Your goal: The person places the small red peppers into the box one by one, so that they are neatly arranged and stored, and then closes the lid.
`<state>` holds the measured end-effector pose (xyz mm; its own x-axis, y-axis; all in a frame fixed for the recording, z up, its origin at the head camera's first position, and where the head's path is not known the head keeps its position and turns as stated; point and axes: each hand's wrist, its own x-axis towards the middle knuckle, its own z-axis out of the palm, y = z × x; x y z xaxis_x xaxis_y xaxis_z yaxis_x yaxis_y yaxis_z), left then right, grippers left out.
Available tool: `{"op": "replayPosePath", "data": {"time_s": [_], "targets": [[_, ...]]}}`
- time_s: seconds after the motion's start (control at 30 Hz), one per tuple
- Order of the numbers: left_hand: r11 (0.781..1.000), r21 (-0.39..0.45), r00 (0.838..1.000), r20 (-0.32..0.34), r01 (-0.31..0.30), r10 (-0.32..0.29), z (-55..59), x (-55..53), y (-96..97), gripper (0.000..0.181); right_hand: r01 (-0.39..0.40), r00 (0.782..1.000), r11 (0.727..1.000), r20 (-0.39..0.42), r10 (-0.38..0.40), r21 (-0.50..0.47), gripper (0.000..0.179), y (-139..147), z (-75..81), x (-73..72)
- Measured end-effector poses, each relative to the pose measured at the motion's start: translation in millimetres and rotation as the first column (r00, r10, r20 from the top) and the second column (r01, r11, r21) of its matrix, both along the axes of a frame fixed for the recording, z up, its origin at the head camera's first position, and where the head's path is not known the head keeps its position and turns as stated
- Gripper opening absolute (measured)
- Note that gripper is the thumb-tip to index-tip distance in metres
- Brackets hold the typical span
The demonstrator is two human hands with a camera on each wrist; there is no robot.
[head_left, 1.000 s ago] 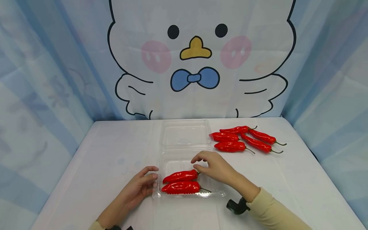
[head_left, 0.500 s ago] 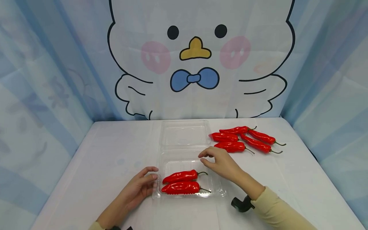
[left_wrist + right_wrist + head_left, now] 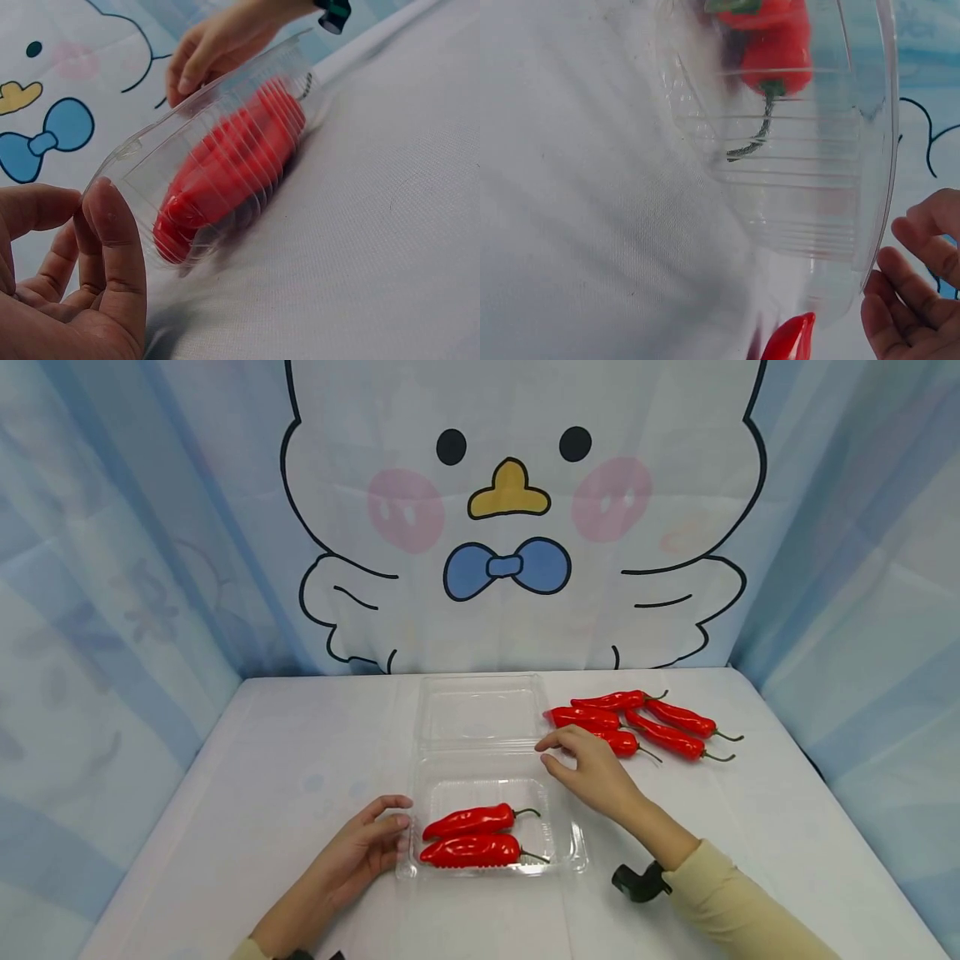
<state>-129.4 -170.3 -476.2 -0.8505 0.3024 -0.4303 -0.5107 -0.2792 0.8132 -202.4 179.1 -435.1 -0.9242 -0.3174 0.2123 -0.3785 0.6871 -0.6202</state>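
Note:
A clear plastic clamshell container (image 3: 480, 787) lies open on the white table in the head view, its lid (image 3: 482, 708) folded back. Two red chili peppers (image 3: 471, 850) lie side by side in its near half, stems to the right. My left hand (image 3: 362, 853) pinches the container's left rim between thumb (image 3: 112, 214) and forefinger. Over the container's right edge hovers my right hand (image 3: 594, 777), fingers loosely bent and holding nothing. It partly covers the nearest chili pepper (image 3: 622, 743) of a group lying beyond it.
Several more red chili peppers (image 3: 667, 737) lie in a loose group at the back right of the table (image 3: 300, 777). Behind the table hangs a curtain (image 3: 510, 635) with a cartoon bird. A black camera mount (image 3: 637, 883) sits at the right wrist.
My right hand has moved away from the upper pepper in the container, back and to the right toward the loose peppers. That pepper's stem now shows. My left hand stays on the rim.

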Motion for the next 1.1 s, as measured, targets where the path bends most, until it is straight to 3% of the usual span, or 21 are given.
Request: {"op": "replayPosePath", "data": {"time_s": [0.7, 0.9, 1.1], "targets": [[0.999, -0.018, 0.999, -0.023, 0.027, -0.028, 0.7, -2.3, -0.6, 0.025, 0.118, 0.993, 0.987, -0.031, -0.115, 0.108, 0.023, 35.3, -10.7, -22.4], [1.0, -0.031, 1.0, -0.017, 0.008, -0.008, 0.7, -1.0, 0.0, 0.024, 0.109, 0.994, 0.978, -0.021, -0.107, 0.177, 0.025, 48.0, -14.0, -28.4], [0.999, -0.032, 1.0, -0.016, 0.005, -0.006, 0.4, 0.1, -0.8, 0.024, 0.087, 0.995, 0.953, -0.077, -0.068, 0.291, 0.028, 61.1, -18.1, -33.2]]}}
